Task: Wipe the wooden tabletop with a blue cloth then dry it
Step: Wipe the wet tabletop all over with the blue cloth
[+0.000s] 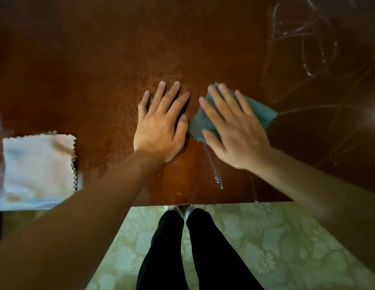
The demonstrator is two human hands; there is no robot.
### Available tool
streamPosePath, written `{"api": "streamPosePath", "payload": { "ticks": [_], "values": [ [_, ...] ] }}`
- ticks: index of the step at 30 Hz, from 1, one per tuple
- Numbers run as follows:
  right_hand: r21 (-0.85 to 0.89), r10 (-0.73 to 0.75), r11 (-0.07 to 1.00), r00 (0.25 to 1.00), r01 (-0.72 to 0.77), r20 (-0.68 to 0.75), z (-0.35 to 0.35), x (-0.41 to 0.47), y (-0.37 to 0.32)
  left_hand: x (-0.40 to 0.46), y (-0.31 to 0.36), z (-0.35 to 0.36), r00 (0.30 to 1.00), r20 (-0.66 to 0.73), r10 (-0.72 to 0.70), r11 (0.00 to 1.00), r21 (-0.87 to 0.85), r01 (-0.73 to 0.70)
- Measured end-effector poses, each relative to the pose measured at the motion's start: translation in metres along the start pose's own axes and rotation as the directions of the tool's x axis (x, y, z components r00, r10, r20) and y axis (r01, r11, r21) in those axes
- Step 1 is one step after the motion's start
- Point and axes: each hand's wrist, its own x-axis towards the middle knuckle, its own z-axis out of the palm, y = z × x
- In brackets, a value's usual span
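The dark wooden tabletop (pixel 88 59) fills the upper part of the head view. My right hand (pixel 234 130) presses flat, fingers straight and spread, on the blue cloth (pixel 259 110) near the table's front middle. The cloth pokes out past my fingers on the right and below my thumb on the left. My left hand (pixel 161 124) lies flat on the bare wood just left of the cloth, fingers straight. Thin wet streaks (pixel 213 166) glint on the wood below the cloth, near the front edge.
A white cloth (pixel 38 168) with a zigzag edge lies at the front left of the table. Pale smears or scratches (pixel 303 42) mark the wood at the far right. Below the table edge are my dark-trousered legs (pixel 182 248) on a patterned pale-green floor (pixel 276 248).
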Motion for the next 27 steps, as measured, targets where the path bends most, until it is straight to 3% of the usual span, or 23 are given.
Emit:
{"api": "streamPosePath", "payload": {
  "ticks": [8, 13, 16, 22, 25, 27],
  "values": [
    [0.057, -0.125, 0.990, 0.992, 0.126, -0.021, 0.016, -0.055, -0.033, 0.000, 0.003, 0.000, 1.000, -0.014, -0.017, 1.000, 0.000, 0.017],
    [0.032, 0.095, 0.995, 0.994, -0.093, -0.058, 0.007, -0.013, -0.011, 0.000, 0.004, 0.000, 1.000, -0.023, -0.014, 1.000, -0.005, 0.014],
    [0.053, 0.219, 0.975, 0.973, -0.216, -0.069, 0.011, -0.017, -0.034, -0.001, 0.003, 0.000, 0.999, -0.031, -0.009, 1.000, 0.000, 0.009],
    [0.131, 0.178, 0.977, 0.980, -0.166, -0.085, 0.032, -0.069, -0.106, -0.001, 0.001, 0.001, 1.000, -0.025, 0.005, 1.000, 0.015, -0.005],
    [0.122, 0.126, 0.986, 0.987, -0.114, -0.098, 0.033, -0.070, -0.089, -0.001, -0.001, 0.003, 0.999, -0.033, 0.012, 1.000, 0.013, -0.012],
    [0.109, 0.206, 0.975, 0.972, -0.194, -0.112, 0.030, -0.068, -0.062, -0.001, -0.001, 0.004, 0.999, -0.044, 0.011, 1.000, 0.011, -0.010]
  ]
}}
